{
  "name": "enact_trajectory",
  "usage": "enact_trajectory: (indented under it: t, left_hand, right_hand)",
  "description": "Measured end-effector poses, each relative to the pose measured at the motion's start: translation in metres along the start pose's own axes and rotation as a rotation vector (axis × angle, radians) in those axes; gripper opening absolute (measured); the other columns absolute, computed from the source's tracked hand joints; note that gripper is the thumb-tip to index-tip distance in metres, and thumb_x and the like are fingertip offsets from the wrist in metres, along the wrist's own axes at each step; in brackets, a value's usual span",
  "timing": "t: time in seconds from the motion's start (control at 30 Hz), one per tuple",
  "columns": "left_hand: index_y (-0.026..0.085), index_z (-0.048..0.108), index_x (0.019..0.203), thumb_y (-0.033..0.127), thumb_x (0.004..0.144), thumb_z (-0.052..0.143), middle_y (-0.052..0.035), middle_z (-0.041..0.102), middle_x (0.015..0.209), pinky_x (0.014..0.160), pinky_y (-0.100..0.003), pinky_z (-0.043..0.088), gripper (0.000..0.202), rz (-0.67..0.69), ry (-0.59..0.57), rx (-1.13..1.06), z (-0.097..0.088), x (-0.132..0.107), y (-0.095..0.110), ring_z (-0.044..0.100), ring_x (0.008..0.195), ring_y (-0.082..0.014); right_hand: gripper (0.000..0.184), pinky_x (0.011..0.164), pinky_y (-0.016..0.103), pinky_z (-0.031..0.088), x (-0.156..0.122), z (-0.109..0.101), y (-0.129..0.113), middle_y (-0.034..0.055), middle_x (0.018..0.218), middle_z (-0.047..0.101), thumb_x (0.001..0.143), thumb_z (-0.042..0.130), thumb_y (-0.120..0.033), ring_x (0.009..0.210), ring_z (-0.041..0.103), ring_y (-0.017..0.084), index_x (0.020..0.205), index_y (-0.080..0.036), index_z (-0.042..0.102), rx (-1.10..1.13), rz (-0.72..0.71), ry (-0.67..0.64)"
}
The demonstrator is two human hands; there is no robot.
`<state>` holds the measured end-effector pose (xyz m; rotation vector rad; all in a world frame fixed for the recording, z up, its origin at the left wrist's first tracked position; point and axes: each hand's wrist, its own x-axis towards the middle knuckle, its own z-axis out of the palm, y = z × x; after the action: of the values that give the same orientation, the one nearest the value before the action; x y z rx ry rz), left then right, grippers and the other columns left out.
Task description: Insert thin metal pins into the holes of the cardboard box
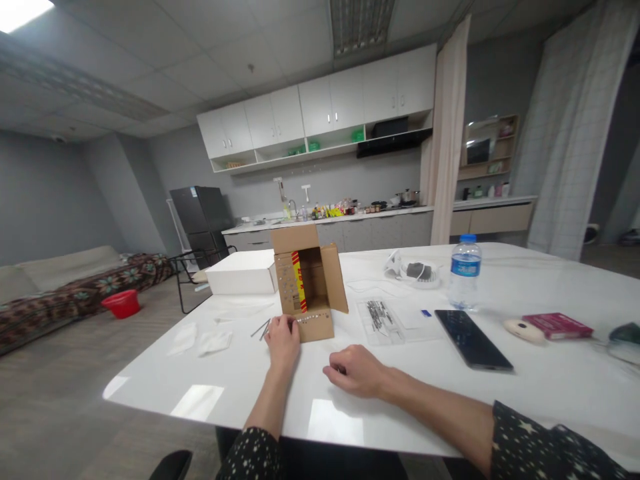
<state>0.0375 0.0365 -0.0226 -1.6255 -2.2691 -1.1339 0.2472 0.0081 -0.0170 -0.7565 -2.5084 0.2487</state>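
Observation:
An open cardboard box [287,287] stands on its side on the white table, its opening facing me. Small shiny bits dot its left flap and the lower flap [317,328]. My left hand [283,339] rests at the left edge of the lower flap, fingers bent down and close together; what lies under them is hidden. Thin dark rods [260,327] stick out beside its fingertips. My right hand [356,371] lies on the table right of the box, curled with thumb against fingers; anything inside is too small to name. A clear plastic case [380,321] holding dark, thin pieces lies beyond it.
A white box [241,272] stands left of the cardboard box, with crumpled white tissues [215,343] nearer. On the right are a phone [473,339], a water bottle [465,273], a dark red box [557,325] and a coiled white cable [420,273].

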Motion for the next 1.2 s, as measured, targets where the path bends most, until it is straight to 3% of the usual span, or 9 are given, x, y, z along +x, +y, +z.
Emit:
enact_trajectory:
  t: [0.27, 0.5, 0.7, 0.93, 1.2]
  left_hand:
    - [0.019, 0.060, 0.092, 0.028, 0.089, 0.043, -0.0101, 0.058, 0.100, 0.088, -0.043, 0.036, 0.020, -0.014, 0.006, 0.001, 0.001, 0.001, -0.002, 0.053, 0.103, -0.0275]
    - [0.020, 0.059, 0.091, 0.028, 0.088, 0.043, -0.0089, 0.059, 0.098, 0.087, -0.043, 0.038, 0.018, 0.001, 0.032, 0.021, 0.003, 0.001, -0.002, 0.053, 0.102, -0.0278]
    - [0.018, 0.059, 0.092, 0.027, 0.088, 0.043, -0.0100, 0.058, 0.099, 0.088, -0.044, 0.037, 0.018, -0.006, 0.010, 0.029, 0.001, 0.001, 0.000, 0.052, 0.104, -0.0281]
    - [0.017, 0.058, 0.095, 0.028, 0.089, 0.042, -0.0112, 0.057, 0.102, 0.090, -0.044, 0.036, 0.020, -0.029, -0.014, -0.009, 0.004, 0.002, -0.005, 0.050, 0.106, -0.0283]
    - [0.016, 0.058, 0.097, 0.028, 0.092, 0.038, -0.0117, 0.056, 0.101, 0.087, -0.044, 0.037, 0.023, 0.020, 0.003, 0.026, 0.008, 0.001, -0.009, 0.050, 0.104, -0.0287]
  right_hand:
    - [0.032, 0.055, 0.024, 0.029, 0.012, -0.001, 0.015, 0.0023, 0.061, 0.064, 0.091, 0.047, -0.030, 0.057, 0.054, 0.012, 0.065, -0.017, 0.062, -0.108, 0.148, 0.061]
    - [0.029, 0.056, 0.025, 0.027, 0.021, 0.002, 0.019, 0.0042, 0.067, 0.068, 0.088, 0.050, -0.031, 0.059, 0.057, 0.013, 0.067, -0.017, 0.064, -0.302, 0.012, 0.064]
    - [0.028, 0.055, 0.026, 0.026, 0.040, 0.006, 0.017, 0.0049, 0.068, 0.069, 0.088, 0.049, -0.030, 0.058, 0.057, 0.013, 0.067, -0.017, 0.063, -0.344, 0.026, 0.109]
    - [0.027, 0.056, 0.025, 0.028, 0.035, 0.016, 0.025, 0.0030, 0.064, 0.066, 0.087, 0.048, -0.029, 0.057, 0.055, 0.012, 0.066, -0.017, 0.062, -0.199, 0.082, 0.164]
    - [0.031, 0.052, 0.023, 0.025, 0.028, 0.016, 0.025, -0.0018, 0.052, 0.052, 0.086, 0.049, -0.031, 0.050, 0.039, 0.009, 0.058, -0.017, 0.053, 0.054, 0.181, 0.228]
